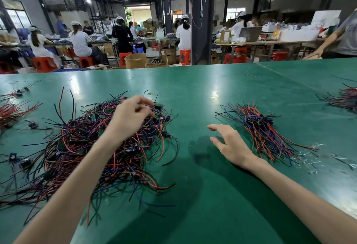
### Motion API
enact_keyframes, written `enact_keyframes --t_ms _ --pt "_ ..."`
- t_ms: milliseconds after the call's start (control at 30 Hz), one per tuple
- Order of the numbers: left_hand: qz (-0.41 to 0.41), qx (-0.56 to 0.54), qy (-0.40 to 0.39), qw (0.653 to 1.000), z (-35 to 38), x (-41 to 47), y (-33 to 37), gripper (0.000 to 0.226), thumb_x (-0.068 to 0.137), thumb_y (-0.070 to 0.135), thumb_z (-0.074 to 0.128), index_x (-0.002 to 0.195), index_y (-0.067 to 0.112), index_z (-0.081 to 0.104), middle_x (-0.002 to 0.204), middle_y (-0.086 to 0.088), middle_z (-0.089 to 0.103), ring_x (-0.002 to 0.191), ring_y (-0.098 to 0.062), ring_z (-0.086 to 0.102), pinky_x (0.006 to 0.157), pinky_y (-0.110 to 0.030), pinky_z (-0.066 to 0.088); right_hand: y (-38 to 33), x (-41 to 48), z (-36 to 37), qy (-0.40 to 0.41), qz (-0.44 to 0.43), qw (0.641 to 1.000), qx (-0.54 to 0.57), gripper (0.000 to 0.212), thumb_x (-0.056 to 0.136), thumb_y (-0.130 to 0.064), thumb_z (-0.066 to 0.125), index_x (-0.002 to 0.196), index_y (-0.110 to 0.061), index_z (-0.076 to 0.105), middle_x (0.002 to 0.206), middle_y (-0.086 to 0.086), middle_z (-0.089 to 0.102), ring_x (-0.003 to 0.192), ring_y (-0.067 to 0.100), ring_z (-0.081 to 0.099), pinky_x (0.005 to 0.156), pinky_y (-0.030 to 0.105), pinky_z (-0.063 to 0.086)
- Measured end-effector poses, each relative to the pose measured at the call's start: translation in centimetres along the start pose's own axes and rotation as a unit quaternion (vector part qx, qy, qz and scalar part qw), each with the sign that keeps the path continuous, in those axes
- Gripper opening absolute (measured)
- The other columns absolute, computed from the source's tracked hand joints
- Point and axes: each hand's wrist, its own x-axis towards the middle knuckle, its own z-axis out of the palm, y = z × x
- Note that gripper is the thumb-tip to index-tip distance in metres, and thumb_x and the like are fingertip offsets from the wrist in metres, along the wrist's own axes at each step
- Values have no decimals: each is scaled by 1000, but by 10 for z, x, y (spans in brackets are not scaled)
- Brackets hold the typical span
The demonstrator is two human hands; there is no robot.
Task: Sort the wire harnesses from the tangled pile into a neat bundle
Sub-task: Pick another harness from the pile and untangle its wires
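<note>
A big tangled pile of red, black and blue wire harnesses [92,147] lies on the green table [202,93], left of centre. My left hand [131,116] reaches over the pile's far edge, with its curled fingertips pinching a blurred harness with a black connector [158,106]. To the right lies a neater bundle of harnesses [258,128], its connectors gathered and its wires fanning toward me. My right hand [229,143] is on the table between pile and bundle, fingers spread and holding nothing.
Another red wire heap [9,112] sits at the left edge and one more [345,99] at the right edge. Loose single harnesses [18,91] lie at the left. A yellow rubber band [149,93] lies beyond the pile and crumpled clear plastic [309,156] beside the bundle. A person [347,37] leans at the far right corner.
</note>
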Motion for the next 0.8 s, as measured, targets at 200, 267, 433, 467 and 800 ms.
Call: enact_keyframes --t_ms 200,267,433,467,800 --pt "82 29 -14 996 65 -13 17 7 88 13 64 85 12 71 69 5 69 66 -9 61 67 -16 46 -29 -3 -5 56 -26 990 129 41 82 -14 72 121 -18 60 92 -5 68 91 13 63 91 26 45" --pt "95 25 -22 995 79 -15 14 9 87 13 65 80 12 71 64 7 65 58 -5 54 62 -14 42 -41 -4 -7 44 -36 983 176 41 78 -18 75 117 -22 61 86 -9 68 82 8 64 83 25 49" --pt "105 26 -31 994 96 -19 4 10 87 16 66 79 12 70 60 13 60 55 4 50 57 -8 36 -49 -5 -8 9 4 956 295 18 81 -7 71 98 -11 69 76 -6 68 70 3 59 74 19 48" --pt "105 26 -32 994 97 -20 2 10 87 17 66 79 11 70 61 13 60 55 3 51 58 -8 36 -50 -5 -8 0 23 947 322 15 83 -6 69 97 -11 70 76 -2 67 70 6 58 75 22 49" --pt "-36 168 183 968 6 55 -23 20 92 11 55 103 1 68 93 -15 72 68 -24 63 61 -23 52 -34 -6 3 -35 106 956 272 35 89 -9 63 123 -14 54 89 3 63 76 17 58 83 36 50"
